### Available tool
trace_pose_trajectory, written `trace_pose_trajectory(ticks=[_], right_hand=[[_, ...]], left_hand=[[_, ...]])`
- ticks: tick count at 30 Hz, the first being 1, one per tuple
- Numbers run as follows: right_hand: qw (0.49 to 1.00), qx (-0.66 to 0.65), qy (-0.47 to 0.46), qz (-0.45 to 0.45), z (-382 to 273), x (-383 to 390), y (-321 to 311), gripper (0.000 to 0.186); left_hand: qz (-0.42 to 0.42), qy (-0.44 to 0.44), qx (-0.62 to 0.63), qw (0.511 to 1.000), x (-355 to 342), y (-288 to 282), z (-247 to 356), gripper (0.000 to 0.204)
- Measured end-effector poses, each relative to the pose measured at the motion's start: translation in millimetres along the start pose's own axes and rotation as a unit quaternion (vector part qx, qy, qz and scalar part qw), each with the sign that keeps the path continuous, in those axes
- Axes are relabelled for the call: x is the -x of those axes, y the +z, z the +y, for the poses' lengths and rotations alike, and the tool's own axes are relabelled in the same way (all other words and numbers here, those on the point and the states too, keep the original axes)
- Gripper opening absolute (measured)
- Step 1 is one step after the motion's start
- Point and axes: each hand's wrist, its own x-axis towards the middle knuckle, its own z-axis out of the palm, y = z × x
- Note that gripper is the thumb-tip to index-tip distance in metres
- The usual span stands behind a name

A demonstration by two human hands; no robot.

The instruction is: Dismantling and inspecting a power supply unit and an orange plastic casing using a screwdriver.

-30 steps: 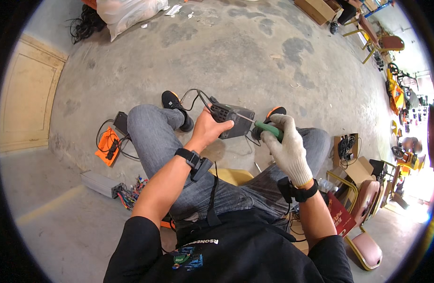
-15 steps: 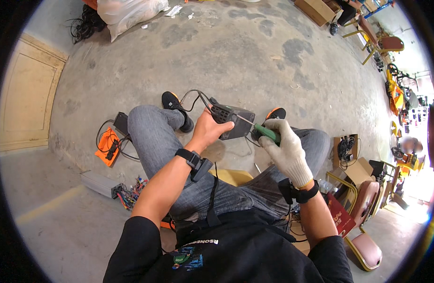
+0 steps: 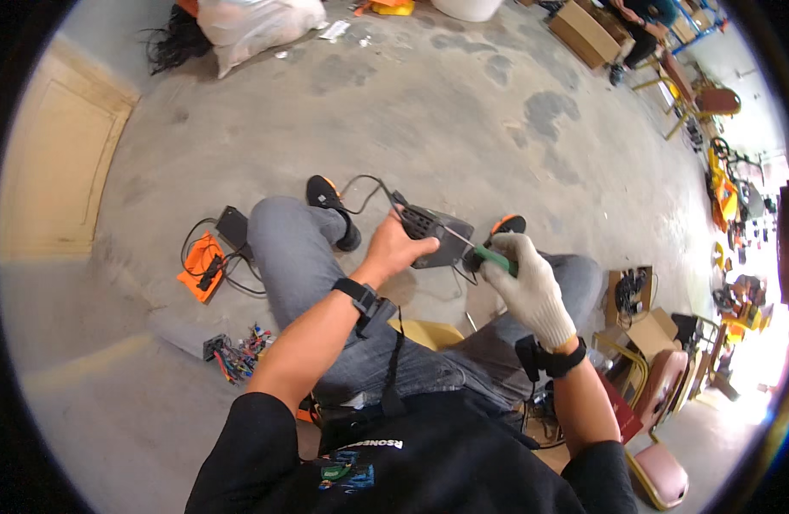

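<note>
My bare left hand (image 3: 391,248) is closed around one end of a black vented box (image 3: 456,248), its thumb lying across the near side. A dark cable loops out from the box's far left end. The box is held above the floor between my bent knees. My right hand (image 3: 533,289), in a whitish knit glove, grips a green-handled screwdriver (image 3: 496,259). The screwdriver's thin metal shaft points up and left across the face of the box. Whether its tip touches a screw is too small to tell.
Left of my knee, a black adapter (image 3: 233,226) and an orange piece (image 3: 203,265) with cables lie on the floor. Bundled coloured wires (image 3: 238,353) sit nearer. At right are a cardboard box of cables (image 3: 628,295) and chairs (image 3: 666,385). A person (image 3: 650,26) sits far right.
The whole view has shifted a little, so both hands and the box appear slightly farther right and lower. Each hand keeps the same hold, and the screwdriver still lies across the box.
</note>
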Motion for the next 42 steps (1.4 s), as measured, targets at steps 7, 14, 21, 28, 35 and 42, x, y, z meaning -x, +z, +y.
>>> trace_pose_trajectory(ticks=[7, 14, 21, 28, 35, 42], right_hand=[[0.962, 0.217, -0.166, -0.028, 1, 0, -4, 0.032], [0.951, -0.207, 0.202, -0.106, -3, -10, -7, 0.023], [0.992, -0.075, 0.038, -0.090, -4, -10, -8, 0.028], [0.924, 0.312, -0.213, -0.054, -3, -8, -10, 0.036], [0.947, 0.244, -0.197, -0.069, 7, -10, -6, 0.025], [0.916, -0.244, 0.234, -0.214, 17, -19, -6, 0.031]], left_hand=[[0.021, -0.042, -0.106, 0.993, -1, 6, -9, 0.067], [0.027, -0.060, -0.127, 0.990, 1, 6, 3, 0.074], [0.017, -0.052, -0.127, 0.990, 3, 4, 12, 0.088], [0.000, -0.068, -0.119, 0.990, 1, 6, 5, 0.078], [0.018, 0.003, -0.039, 0.999, 2, -1, -8, 0.073], [-0.024, -0.063, -0.007, 0.998, 2, -14, 9, 0.052]])
